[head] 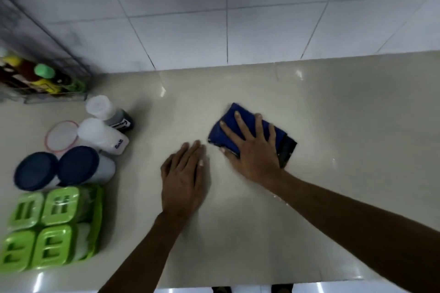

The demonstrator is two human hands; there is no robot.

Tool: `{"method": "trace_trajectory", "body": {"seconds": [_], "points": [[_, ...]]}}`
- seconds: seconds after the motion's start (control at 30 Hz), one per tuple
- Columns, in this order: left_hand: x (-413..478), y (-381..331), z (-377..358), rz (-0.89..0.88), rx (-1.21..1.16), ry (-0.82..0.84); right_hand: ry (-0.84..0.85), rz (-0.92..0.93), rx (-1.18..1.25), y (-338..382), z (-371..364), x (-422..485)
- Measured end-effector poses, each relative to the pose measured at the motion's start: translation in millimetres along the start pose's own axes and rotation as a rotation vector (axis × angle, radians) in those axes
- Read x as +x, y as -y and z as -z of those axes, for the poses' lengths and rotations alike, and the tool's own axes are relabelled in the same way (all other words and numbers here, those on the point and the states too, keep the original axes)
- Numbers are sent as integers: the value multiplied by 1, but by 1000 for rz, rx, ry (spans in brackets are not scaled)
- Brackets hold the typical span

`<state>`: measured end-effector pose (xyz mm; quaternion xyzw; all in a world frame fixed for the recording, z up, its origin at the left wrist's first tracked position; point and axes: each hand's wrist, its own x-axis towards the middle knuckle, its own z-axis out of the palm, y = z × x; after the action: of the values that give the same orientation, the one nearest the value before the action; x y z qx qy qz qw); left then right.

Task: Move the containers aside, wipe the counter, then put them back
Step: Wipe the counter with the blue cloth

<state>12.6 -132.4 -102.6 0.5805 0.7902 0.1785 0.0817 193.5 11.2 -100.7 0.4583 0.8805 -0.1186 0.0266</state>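
Observation:
My right hand (253, 147) presses flat on a folded blue cloth (228, 126) in the middle of the beige counter (333, 150). My left hand (184, 178) lies flat on the counter just left of the cloth, fingers together, holding nothing. The containers stand grouped at the left: two white bottles (102, 135), two jars with dark blue lids (78, 165), a round lid with a red rim (62, 135), and a set of green-lidded boxes (52, 226).
A wire rack with sauce bottles (42, 78) stands in the back left corner against the white tiled wall (226, 19). The counter's front edge (238, 286) runs along the bottom of the view.

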Motion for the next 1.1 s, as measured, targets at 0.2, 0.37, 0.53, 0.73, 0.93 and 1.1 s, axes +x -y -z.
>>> {"method": "trace_trajectory", "body": {"seconds": [0.2, 0.37, 0.53, 0.73, 0.93, 1.1], "points": [[-2, 1, -5, -69, 51, -66, 21, 20, -72, -11, -25, -146], [0, 4, -14, -168, 171, -21, 85, -324, -32, -82, 2, -199], [-1, 6, -20, -182, 204, -9, 13, -565, 104, -129, 23, -105], [-4, 2, -16, -192, 193, 49, -6, -353, 42, -58, 12, -26], [-27, -36, -26, -120, 140, 24, -77, -34, 25, -24, -20, -118], [-60, -101, -56, -291, 123, 46, -40, -106, -20, -92, -28, -233]]}}
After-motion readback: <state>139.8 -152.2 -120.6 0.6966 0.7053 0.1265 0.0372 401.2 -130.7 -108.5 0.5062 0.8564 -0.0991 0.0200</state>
